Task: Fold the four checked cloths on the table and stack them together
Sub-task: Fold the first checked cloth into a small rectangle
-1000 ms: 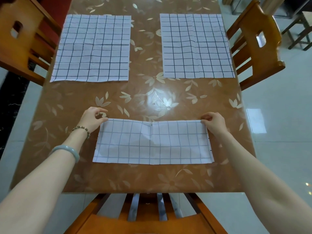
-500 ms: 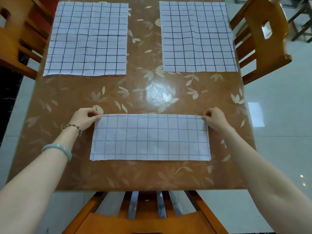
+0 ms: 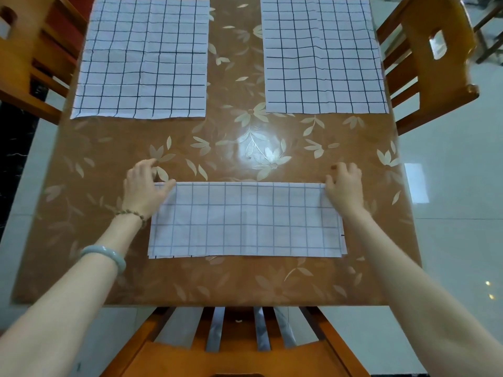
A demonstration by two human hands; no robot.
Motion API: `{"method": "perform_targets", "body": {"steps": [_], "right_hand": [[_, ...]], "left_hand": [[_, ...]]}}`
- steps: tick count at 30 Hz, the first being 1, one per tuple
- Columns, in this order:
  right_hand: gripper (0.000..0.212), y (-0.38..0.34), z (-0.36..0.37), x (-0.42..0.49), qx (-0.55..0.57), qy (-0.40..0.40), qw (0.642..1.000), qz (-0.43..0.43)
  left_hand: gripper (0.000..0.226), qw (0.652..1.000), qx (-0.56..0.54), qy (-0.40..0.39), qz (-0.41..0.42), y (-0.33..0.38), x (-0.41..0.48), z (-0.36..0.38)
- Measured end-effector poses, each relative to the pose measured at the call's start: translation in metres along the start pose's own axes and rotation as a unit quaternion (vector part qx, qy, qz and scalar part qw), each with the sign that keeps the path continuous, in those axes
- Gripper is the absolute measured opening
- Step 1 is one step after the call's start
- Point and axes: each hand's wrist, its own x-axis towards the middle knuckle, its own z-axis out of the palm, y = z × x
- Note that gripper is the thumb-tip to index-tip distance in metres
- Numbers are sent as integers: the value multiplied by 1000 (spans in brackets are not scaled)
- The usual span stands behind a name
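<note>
Nearest me, the slatted back of a wooden chair (image 3: 236,357) sits tucked under the near edge of the bench (image 3: 245,281), which wears a glossy brown cover printed with pale flowers. Nothing lies between the hands and the cloths.

Just past that edge lies the folded cloth (image 3: 245,221), a long white strip with thin dark checks. Its layers are slightly offset along the near and right edges.

The left hand (image 3: 145,187), with a beaded bracelet (image 3: 130,213) and a pale bangle (image 3: 104,254) behind it, covers the far left corner, thumb flat on the fabric. The right hand (image 3: 344,187) sits knuckles-up on the far right corner. I cannot tell whether either grip pinches the fabric or only rests on it.

Further back, the left flat cloth (image 3: 144,58) and the right flat cloth (image 3: 324,55) lie unfolded, well apart and creased. Side chairs (image 3: 424,58) flank the bench.
</note>
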Motion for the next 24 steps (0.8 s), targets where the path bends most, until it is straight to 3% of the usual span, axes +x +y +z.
{"method": "perform_targets", "body": {"steps": [2, 5, 8, 14, 24], "right_hand": [[32, -31, 23, -25, 0, 52, 994, -96], [39, -83, 70, -70, -4, 12, 971, -241], [50, -122, 102, -97, -65, -65, 951, -294], [60, -112, 126, -85, -139, -131, 947, -258], [65, 1, 64, -39, -184, -106, 968, -132]], "left_hand": [[64, 993, 22, -4, 117, 21, -27, 20], [67, 957, 96, -76, 262, 49, -62, 61], [68, 951, 143, -101, 253, 66, -74, 88], [71, 963, 168, -100, 187, 72, -79, 100], [72, 966, 143, -94, 195, 67, -76, 103]]}}
